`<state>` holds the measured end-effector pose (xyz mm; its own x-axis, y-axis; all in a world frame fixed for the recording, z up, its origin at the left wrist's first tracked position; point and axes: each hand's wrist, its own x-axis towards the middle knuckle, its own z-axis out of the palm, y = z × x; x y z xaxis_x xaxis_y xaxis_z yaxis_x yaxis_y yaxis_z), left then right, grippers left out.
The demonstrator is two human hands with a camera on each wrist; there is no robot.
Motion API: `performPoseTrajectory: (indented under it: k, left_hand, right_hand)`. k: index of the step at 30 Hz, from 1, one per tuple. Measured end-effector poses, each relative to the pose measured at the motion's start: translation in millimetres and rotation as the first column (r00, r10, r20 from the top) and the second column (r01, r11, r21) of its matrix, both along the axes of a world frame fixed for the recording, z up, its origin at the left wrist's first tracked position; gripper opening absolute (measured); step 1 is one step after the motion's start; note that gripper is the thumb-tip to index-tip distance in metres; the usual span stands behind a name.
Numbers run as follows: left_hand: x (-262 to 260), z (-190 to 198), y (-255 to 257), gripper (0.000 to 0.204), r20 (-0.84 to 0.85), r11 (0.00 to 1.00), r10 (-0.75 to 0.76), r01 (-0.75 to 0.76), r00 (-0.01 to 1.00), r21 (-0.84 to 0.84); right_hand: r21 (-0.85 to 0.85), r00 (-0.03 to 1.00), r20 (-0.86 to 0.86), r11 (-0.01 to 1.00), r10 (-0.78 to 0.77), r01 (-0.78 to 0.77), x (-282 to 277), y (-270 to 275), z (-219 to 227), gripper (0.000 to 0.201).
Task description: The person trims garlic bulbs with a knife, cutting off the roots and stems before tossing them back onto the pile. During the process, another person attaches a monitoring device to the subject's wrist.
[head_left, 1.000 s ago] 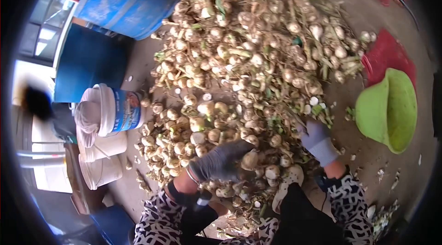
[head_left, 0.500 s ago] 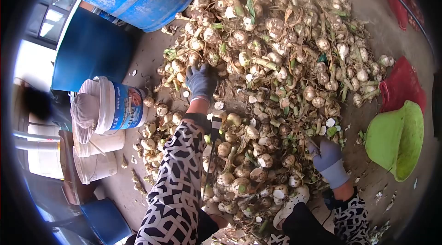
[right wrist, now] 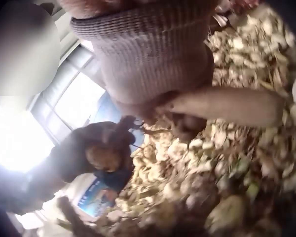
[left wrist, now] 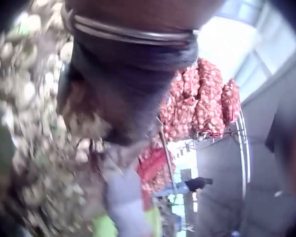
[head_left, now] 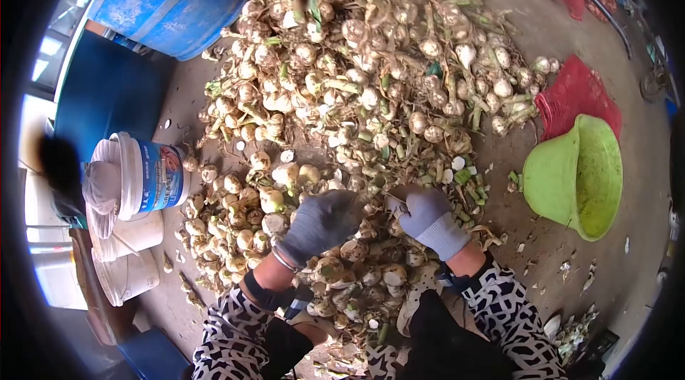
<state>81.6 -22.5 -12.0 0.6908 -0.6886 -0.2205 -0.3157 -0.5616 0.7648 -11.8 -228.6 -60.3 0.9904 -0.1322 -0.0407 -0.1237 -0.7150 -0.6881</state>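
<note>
In the head view my gloved left hand (head_left: 325, 219) is over the near pile of garlic, its fingers curled. The right wrist view shows a garlic bulb (right wrist: 103, 157) gripped in that hand, its stalk pointing towards the other glove. My right hand (head_left: 427, 217), in a grey glove with a pale cuff, holds a knife; its thin blade (head_left: 394, 199) points at the left hand. The knife's wooden handle (right wrist: 232, 106) sticks out of the right fist. Under both hands lie trimmed garlic bulbs (head_left: 357, 250).
Beyond the hands spreads a large heap of garlic with stalks (head_left: 342, 59). A green basin (head_left: 549, 173) and red mesh sack (head_left: 578, 98) lie to the right. Left are a labelled bucket (head_left: 153, 174) and blue barrel (head_left: 178, 2). Filled red sacks (left wrist: 202, 98) stand farther off.
My left hand reached forward to the heap's left side half a second ago and has come back with a garlic bulb, close to the right hand. The right hand has moved inward, still holding the knife.
</note>
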Motion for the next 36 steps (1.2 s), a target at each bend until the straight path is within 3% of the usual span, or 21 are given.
performPoseTrajectory:
  k: [1,2,4,6,8,9,10,13,16,18,19,20,22,23,24,26,27,28,29,32,36]
  left_hand:
    - [-7,-11,2,0.022,0.053,0.992,0.044,-0.038,0.998,-0.117]
    - [-8,6,-3,0.023,0.102,0.999,-0.015,0.02,0.995,-0.046]
    - [-16,0,4,0.025,-0.275,0.956,0.044,-0.121,0.96,-0.267]
    - [-16,23,-5,0.035,-0.022,0.823,-0.04,0.021,0.999,-0.568]
    - [-11,19,4,0.027,-0.238,0.755,-0.054,-0.116,0.97,-0.645]
    - [-6,21,5,0.022,-0.487,0.855,-0.034,-0.227,0.873,-0.467]
    - [-9,14,0,0.019,-0.394,0.926,0.088,-0.221,0.915,-0.306]
    - [-13,22,-19,0.03,-0.072,0.989,-0.146,0.147,0.987,0.004]
    - [-19,-5,-21,0.042,-0.094,0.975,-0.055,0.033,0.994,-0.222]
    - [-11,3,-19,0.068,-0.318,0.987,-0.089,0.041,0.944,-0.156]
    - [-12,3,-14,0.079,-0.575,0.877,-0.131,-0.175,0.808,-0.447]
    - [-14,4,-13,0.091,-0.747,0.666,-0.268,-0.443,0.609,-0.6]
    - [-32,12,-19,0.104,-0.755,0.671,-0.198,-0.475,0.625,-0.569]
    - [-38,12,-19,0.103,-0.76,0.71,-0.149,-0.467,0.632,-0.527]
    - [-44,9,-28,0.101,-0.695,0.699,-0.087,-0.454,0.714,-0.553]
    - [-47,7,-29,0.096,-0.709,0.692,-0.04,-0.492,0.704,-0.528]
    - [-46,-3,-26,0.095,-0.641,0.723,-0.029,-0.426,0.767,-0.544]
    - [-45,-8,-24,0.093,-0.566,0.753,-0.021,-0.359,0.824,-0.551]
    - [-46,3,-29,0.089,-0.489,0.762,0.068,-0.362,0.869,-0.537]
    - [-35,2,-17,0.087,-0.215,0.854,0.065,-0.165,0.975,-0.494]
    - [-39,21,-25,0.072,-0.068,0.893,0.026,-0.053,0.997,-0.447]
  right_hand:
    - [0.128,0.981,0.184,0.991,-0.065,0.042,-5,3,-1,0.014]
    - [0.141,0.983,0.165,0.989,-0.075,0.052,-15,7,-3,0.014]
    - [0.158,0.995,0.066,0.986,-0.074,0.063,-20,2,-7,0.013]
    - [0.05,0.99,-0.142,0.999,0.016,-0.009,-38,-12,-33,0.013]
    - [0.131,0.973,-0.134,0.97,-0.187,0.204,-47,-16,-36,0.013]
    - [0.372,0.978,-0.092,0.904,-0.189,0.21,-45,-19,-23,0.014]
    - [0.444,0.966,-0.127,0.858,-0.225,0.258,-41,-20,-5,0.013]
    - [0.673,0.948,0.168,0.734,-0.272,0.091,-19,-6,32,0.011]
    - [0.534,0.908,0.415,0.822,-0.05,-0.199,-8,-5,36,0.008]
    - [0.749,0.994,-0.027,0.656,-0.106,0.09,-19,-8,20,0.012]
    - [0.829,0.948,-0.257,0.462,-0.186,0.315,-21,-9,4,0.017]
    - [0.831,0.946,-0.264,0.454,-0.189,0.322,-22,-6,6,0.017]
    - [0.918,0.92,-0.365,-0.221,-0.145,0.33,-21,0,20,0.021]
    - [0.919,0.913,-0.391,-0.099,-0.112,0.382,-25,3,13,0.024]
    - [0.893,0.898,-0.429,-0.196,-0.097,0.405,-26,16,3,0.023]
    - [0.904,0.901,-0.365,0.14,-0.236,0.403,-32,27,1,0.022]
    - [0.904,0.901,-0.367,0.141,-0.23,0.404,-31,22,6,0.022]
    - [0.729,0.962,0.013,0.661,-0.272,0.177,-29,10,14,0.027]
    - [0.255,0.928,0.359,0.967,-0.096,0.001,-28,0,28,0.033]
    - [-0.191,0.949,0.274,0.976,0.153,-0.103,-33,-20,82,0.036]
    - [-0.348,0.936,0.273,0.93,0.223,-0.12,-31,-23,90,0.031]
